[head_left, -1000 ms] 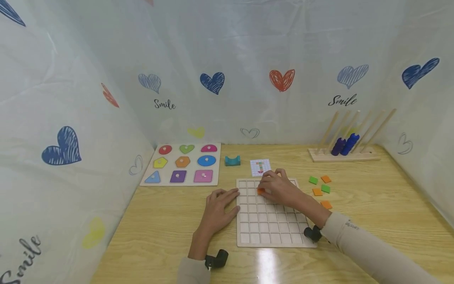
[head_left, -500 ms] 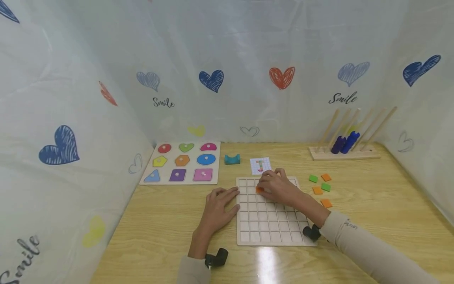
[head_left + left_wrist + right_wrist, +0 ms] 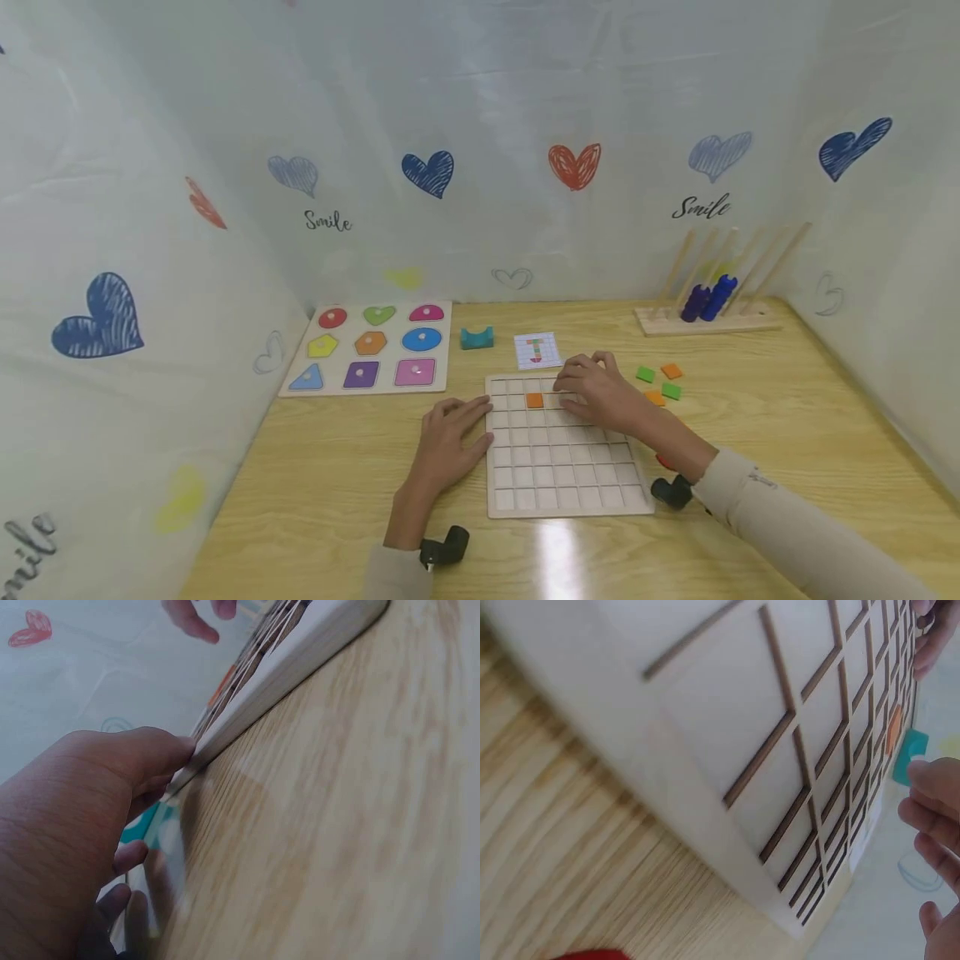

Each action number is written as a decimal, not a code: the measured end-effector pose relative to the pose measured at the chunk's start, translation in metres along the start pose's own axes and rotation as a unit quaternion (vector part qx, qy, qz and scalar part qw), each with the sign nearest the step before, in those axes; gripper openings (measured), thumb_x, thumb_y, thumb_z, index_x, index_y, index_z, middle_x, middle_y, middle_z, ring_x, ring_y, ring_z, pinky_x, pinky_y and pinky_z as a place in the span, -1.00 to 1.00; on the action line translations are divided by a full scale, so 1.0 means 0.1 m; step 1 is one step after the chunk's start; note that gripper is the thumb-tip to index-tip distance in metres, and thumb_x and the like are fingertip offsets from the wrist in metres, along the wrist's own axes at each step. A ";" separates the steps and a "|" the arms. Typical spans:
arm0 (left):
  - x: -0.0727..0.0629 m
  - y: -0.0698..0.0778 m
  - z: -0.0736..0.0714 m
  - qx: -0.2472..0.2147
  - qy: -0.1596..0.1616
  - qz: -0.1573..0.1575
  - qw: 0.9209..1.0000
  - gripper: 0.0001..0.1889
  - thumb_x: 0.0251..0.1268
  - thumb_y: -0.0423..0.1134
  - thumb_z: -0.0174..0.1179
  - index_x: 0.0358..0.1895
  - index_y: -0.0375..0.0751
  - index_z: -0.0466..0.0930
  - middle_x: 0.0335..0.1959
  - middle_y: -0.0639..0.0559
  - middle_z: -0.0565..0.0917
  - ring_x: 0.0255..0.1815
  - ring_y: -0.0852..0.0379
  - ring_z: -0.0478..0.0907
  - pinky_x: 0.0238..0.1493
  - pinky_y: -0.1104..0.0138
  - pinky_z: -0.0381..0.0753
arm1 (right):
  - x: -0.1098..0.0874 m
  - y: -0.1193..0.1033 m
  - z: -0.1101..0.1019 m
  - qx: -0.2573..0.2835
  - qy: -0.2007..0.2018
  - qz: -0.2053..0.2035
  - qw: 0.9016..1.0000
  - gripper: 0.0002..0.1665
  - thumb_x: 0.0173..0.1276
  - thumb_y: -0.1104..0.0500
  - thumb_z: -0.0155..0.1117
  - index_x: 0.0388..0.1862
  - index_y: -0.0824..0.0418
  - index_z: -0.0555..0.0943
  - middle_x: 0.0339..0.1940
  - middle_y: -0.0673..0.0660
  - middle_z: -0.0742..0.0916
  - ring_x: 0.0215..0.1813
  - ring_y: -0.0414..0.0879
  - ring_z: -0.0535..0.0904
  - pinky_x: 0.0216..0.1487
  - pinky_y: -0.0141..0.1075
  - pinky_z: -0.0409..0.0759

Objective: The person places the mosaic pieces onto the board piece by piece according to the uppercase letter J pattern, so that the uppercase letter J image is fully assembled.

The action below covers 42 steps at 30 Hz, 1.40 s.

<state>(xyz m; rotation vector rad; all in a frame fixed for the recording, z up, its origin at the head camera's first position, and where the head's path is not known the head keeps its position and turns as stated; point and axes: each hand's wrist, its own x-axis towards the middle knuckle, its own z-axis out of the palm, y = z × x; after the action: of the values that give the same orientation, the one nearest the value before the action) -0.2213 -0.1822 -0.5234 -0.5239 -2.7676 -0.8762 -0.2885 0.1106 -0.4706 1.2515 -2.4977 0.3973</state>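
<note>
A pale wooden grid board [image 3: 562, 492] lies on the table in front of me. One orange tile [image 3: 534, 401] sits in a cell of its second row. My right hand [image 3: 581, 388] rests just to the right of that tile, over the board's top rows, fingers relaxed and holding nothing. My left hand [image 3: 459, 427] lies flat on the table with its fingers against the board's left edge [image 3: 300, 660]. The right wrist view shows the board's cells [image 3: 742, 735], the orange tile [image 3: 893, 727] far off and my right fingers [image 3: 934, 802] loose.
A small pattern card [image 3: 537, 350] and a teal block [image 3: 477, 337] lie behind the board. A shape puzzle [image 3: 367, 358] sits at the left. Loose green and orange tiles [image 3: 658, 383] lie right of the board. A peg rack [image 3: 705, 317] stands at the back right.
The right hand has let go of the orange tile, which now lies bare in its cell, and has drawn a little to the right. The left hand has stayed put.
</note>
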 end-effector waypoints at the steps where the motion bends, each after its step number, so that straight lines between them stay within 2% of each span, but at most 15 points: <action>1: 0.00 -0.01 0.00 0.001 0.001 -0.001 1.000 -0.51 0.35 -0.03 0.24 0.33 0.02 0.56 0.39 0.20 0.48 0.31 -0.07 0.31 0.29 -0.10 0.18 | -0.02 0.01 -0.01 0.001 0.001 0.003 1.000 -0.76 0.12 0.24 0.58 -0.21 0.13 0.77 -0.18 0.00 0.74 0.04 0.01 0.53 0.00 0.13 0.25; 10: -0.03 -0.04 0.00 -0.002 -0.002 0.001 1.000 -0.50 0.35 -0.04 0.24 0.34 0.01 0.55 0.40 0.19 0.47 0.31 -0.09 0.31 0.29 -0.12 0.17 | -0.18 0.08 -0.10 0.004 -0.007 0.035 0.999 -0.75 0.14 0.23 0.57 -0.17 0.16 0.76 -0.14 0.05 0.73 0.06 0.04 0.53 0.03 0.17 0.23; 18: -0.02 -0.03 0.01 -0.006 0.003 -0.001 1.000 -0.50 0.35 -0.05 0.25 0.34 0.01 0.55 0.39 0.19 0.48 0.32 -0.08 0.30 0.31 -0.11 0.15 | -0.34 0.15 -0.19 -0.007 0.003 0.049 0.999 -0.74 0.11 0.26 0.57 -0.19 0.18 0.75 -0.14 0.09 0.73 0.09 0.11 0.53 0.03 0.21 0.24; 23: -0.02 -0.02 0.02 -0.007 0.005 0.001 1.000 -0.50 0.35 -0.06 0.26 0.34 -0.01 0.56 0.39 0.16 0.49 0.32 -0.10 0.30 0.30 -0.12 0.15 | -0.44 0.20 -0.24 -0.016 -0.004 0.072 0.997 -0.74 0.12 0.25 0.56 -0.18 0.19 0.75 -0.12 0.09 0.74 0.09 0.09 0.54 0.06 0.21 0.25; 31: -0.02 -0.02 0.02 0.001 0.004 -0.002 1.000 -0.50 0.35 -0.05 0.26 0.35 0.00 0.55 0.39 0.17 0.48 0.33 -0.10 0.29 0.31 -0.12 0.14 | -0.61 0.29 -0.27 -0.039 0.020 0.056 0.997 -0.72 0.05 0.28 0.58 -0.21 0.20 0.75 -0.15 0.12 0.75 0.05 0.12 0.54 0.01 0.23 0.27; 38: -0.03 -0.02 0.03 -0.001 0.008 0.002 1.000 -0.50 0.34 -0.06 0.26 0.34 0.00 0.56 0.39 0.15 0.49 0.32 -0.11 0.29 0.31 -0.12 0.13 | -0.73 0.38 -0.33 -0.049 -0.004 0.082 0.995 -0.69 0.08 0.27 0.56 -0.15 0.19 0.75 -0.11 0.12 0.75 0.10 0.13 0.53 0.05 0.24 0.25; 42: -0.02 -0.03 0.04 0.000 0.010 0.005 1.000 -0.51 0.34 -0.05 0.26 0.33 0.00 0.56 0.39 0.15 0.49 0.32 -0.11 0.30 0.30 -0.12 0.14 | -0.80 0.45 -0.32 -0.045 0.008 0.076 0.996 -0.72 0.08 0.27 0.56 -0.18 0.18 0.75 -0.13 0.12 0.74 0.08 0.14 0.53 0.02 0.25 0.23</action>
<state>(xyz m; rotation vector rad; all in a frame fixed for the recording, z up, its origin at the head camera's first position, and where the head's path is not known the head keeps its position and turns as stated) -0.2205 -0.1822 -0.5288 -0.5256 -2.7453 -0.8753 -0.2745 0.2070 -0.4783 1.0249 -2.5754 0.3252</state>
